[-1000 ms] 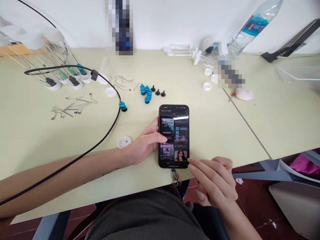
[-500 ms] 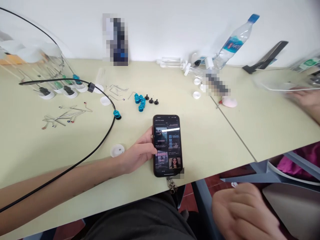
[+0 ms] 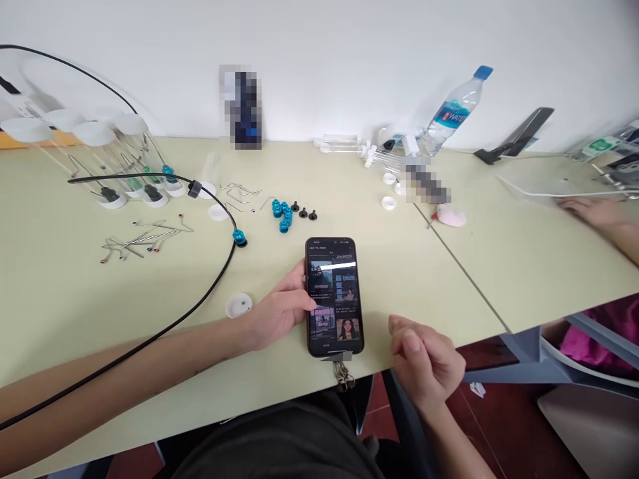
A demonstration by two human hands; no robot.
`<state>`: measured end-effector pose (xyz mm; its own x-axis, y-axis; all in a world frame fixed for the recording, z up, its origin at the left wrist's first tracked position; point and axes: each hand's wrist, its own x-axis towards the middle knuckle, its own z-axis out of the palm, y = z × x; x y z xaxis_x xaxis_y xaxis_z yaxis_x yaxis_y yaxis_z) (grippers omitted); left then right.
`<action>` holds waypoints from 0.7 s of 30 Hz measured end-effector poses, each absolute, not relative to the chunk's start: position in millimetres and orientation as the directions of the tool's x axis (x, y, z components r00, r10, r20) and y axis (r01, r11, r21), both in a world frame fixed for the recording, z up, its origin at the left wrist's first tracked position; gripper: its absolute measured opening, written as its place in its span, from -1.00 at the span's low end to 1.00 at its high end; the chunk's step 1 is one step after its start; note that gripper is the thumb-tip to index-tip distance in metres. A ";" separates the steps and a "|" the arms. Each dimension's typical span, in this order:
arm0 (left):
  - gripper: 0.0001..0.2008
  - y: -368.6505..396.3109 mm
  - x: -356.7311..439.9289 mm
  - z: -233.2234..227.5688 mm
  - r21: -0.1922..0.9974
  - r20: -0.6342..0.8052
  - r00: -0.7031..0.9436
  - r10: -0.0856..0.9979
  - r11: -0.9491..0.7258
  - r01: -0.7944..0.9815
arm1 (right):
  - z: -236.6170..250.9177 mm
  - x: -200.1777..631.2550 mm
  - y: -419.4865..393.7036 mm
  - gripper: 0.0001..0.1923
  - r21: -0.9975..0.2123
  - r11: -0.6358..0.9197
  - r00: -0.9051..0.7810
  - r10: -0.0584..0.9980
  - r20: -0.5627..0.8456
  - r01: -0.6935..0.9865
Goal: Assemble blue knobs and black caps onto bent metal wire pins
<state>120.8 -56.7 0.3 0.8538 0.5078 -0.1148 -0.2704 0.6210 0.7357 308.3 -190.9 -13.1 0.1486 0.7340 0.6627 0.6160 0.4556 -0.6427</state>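
My right hand hangs at the near edge of the worktop, fingers loosely curled in and holding nothing, just right of the phone. The phone lies flat, screen up and lit, close to that near edge, with a small metal clasp dangling from its bottom end over the edge. My left hand rests on the worktop against the phone's left side, fingers half open, the thumb lying across the left part of the screen; it steadies the phone rather than gripping it.

Just left of that hand sits a white cap. A black cable sweeps from the near left across the worktop and curls back toward the far left, passing a single blue knob. Farther off, beyond the phone, a cluster of blue knobs lies beside three black screws. To the left of these are bent wires, and behind them clear tubes with white caps. Far right, a water bottle leans near the wall, and another person's hand rests on the worktop.
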 end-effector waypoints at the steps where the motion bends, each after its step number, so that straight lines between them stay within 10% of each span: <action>1: -0.37 -56.7 120.8 0.8 0.736 -0.121 0.853 0.508 0.623 -0.267 | -14.3 308.6 -191.6 -0.69 -0.686 0.434 0.209 0.736 0.644 0.584; 12: -0.37 -56.5 121.5 1.9 0.744 -0.114 0.856 0.504 0.614 -0.262 | -19.6 305.5 -190.8 -0.73 -0.785 0.401 0.304 0.762 0.572 0.472; 21: -0.39 -55.4 120.7 -2.2 0.720 -0.108 0.862 0.496 0.637 -0.276 | -18.8 302.3 -191.1 -0.74 -0.493 0.584 0.113 0.565 0.817 0.645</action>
<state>120.7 -55.4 -2.2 0.8617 0.4957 -0.1081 -0.2760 0.6368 0.7199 302.3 -191.1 -18.8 0.1132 0.5649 0.8174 0.6451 0.5838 -0.4929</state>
